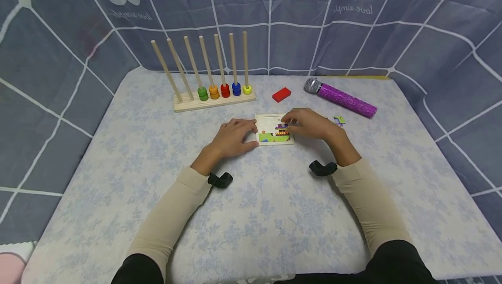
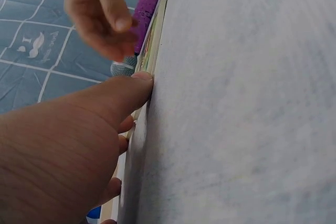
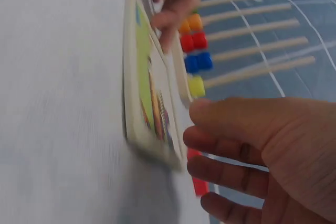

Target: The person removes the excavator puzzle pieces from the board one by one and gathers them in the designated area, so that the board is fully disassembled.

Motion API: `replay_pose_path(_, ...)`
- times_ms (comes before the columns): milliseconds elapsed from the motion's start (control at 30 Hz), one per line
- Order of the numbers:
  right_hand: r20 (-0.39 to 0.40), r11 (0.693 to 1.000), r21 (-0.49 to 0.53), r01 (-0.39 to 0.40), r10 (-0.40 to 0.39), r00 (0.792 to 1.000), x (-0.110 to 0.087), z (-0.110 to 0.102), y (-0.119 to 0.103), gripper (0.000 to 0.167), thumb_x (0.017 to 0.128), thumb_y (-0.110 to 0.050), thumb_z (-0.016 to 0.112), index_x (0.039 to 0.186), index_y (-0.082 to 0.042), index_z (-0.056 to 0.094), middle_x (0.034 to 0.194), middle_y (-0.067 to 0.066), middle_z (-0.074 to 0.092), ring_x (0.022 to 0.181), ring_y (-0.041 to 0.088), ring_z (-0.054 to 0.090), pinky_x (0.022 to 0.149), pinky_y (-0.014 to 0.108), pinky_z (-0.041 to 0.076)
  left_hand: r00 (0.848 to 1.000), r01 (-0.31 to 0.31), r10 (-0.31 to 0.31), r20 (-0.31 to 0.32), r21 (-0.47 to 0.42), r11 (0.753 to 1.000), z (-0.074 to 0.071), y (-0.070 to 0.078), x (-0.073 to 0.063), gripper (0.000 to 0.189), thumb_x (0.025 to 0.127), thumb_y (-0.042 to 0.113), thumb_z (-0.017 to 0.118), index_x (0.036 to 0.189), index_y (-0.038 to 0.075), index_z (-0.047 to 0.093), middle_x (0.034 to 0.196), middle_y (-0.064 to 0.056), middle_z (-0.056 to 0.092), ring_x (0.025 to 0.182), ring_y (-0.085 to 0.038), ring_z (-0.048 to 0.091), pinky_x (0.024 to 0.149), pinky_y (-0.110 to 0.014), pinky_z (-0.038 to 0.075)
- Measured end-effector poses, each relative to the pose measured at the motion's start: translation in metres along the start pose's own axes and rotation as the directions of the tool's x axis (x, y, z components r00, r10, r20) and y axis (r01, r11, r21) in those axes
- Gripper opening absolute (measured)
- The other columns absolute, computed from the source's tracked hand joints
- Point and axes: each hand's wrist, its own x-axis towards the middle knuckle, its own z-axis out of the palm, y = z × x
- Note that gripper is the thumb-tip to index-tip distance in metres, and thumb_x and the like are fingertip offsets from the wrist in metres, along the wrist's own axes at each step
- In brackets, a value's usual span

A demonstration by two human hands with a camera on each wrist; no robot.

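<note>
A small wooden tray puzzle [image 1: 268, 123] lies on the table, its pale base bare at upper left. Picture pieces with green grass [image 1: 270, 137] and a colourful striped shape fill its lower and right parts. My left hand [image 1: 234, 138] rests at the tray's left edge, thumb near the front corner and fingers farther back; the left wrist view shows the thumb [image 2: 134, 90] touching the rim. Over the tray's right side hovers my right hand [image 1: 310, 123], its fingers loosely bent. Nothing shows between those fingers in the right wrist view. A loose puzzle piece [image 1: 339, 120] lies beyond the right hand.
At the back left stands a wooden peg rack [image 1: 213, 103] with tall rods and coloured beads. A red block [image 1: 281, 94] lies behind the tray. Back right is a purple glittery microphone [image 1: 345, 99]. A tiled-pattern curtain [image 1: 251, 9] closes off the back.
</note>
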Motion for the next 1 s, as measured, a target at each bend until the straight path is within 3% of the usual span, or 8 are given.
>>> replay_pose_path(233, 0.052, 0.989, -0.124, -0.077, 0.084, 0.995, 0.019, 0.009, -0.013, 0.031, 0.092, -0.001, 0.073, 0.122, 0.004, 0.070, 0.112, 0.017, 0.065, 0.101, 0.028, 0.058, 0.093, 0.044, 0.048, 1.000, -0.006, 0.006, -0.001, -0.001, 1.000, 0.003, 0.001, 0.002, 0.040, 0.098, 0.049, 0.063, 0.127, 0.022, 0.058, 0.160, 0.002, 0.037, 0.141, -0.030, 0.034, 0.109, -0.059, 0.028)
replay_pose_path(500, 0.030, 0.995, -0.083, -0.056, 0.059, 0.998, 0.022, 0.013, -0.012, 0.027, 0.093, -0.001, 0.072, 0.119, 0.003, 0.070, 0.108, 0.016, 0.062, 0.099, 0.028, 0.058, 0.090, 0.044, 0.048, 1.000, 0.008, -0.008, 0.000, -0.003, 1.000, 0.002, -0.003, 0.001, 0.039, 0.098, 0.049, 0.063, 0.126, 0.023, 0.057, 0.160, 0.002, 0.037, 0.142, -0.030, 0.033, 0.109, -0.059, 0.027)
replay_pose_path(767, 0.016, 0.979, -0.195, -0.057, 0.062, 0.998, 0.022, 0.015, -0.015, 0.028, 0.090, -0.006, 0.077, 0.117, -0.003, 0.073, 0.108, 0.011, 0.062, 0.099, 0.024, 0.059, 0.092, 0.040, 0.049, 1.000, 0.003, -0.003, 0.009, -0.011, 1.000, 0.003, -0.003, 0.000, 0.040, 0.098, 0.050, 0.063, 0.127, 0.023, 0.057, 0.160, 0.002, 0.037, 0.142, -0.030, 0.033, 0.110, -0.059, 0.026)
replay_pose_path(1000, 0.022, 0.965, -0.261, -0.013, 0.020, 1.000, 0.022, 0.014, -0.017, 0.028, 0.087, -0.004, 0.079, 0.114, -0.003, 0.073, 0.108, 0.013, 0.062, 0.098, 0.026, 0.060, 0.090, 0.041, 0.050, 1.000, 0.001, -0.001, 0.001, 0.003, 1.000, 0.001, -0.002, -0.001, 0.040, 0.098, 0.050, 0.063, 0.127, 0.023, 0.057, 0.160, 0.002, 0.037, 0.142, -0.030, 0.033, 0.110, -0.059, 0.027)
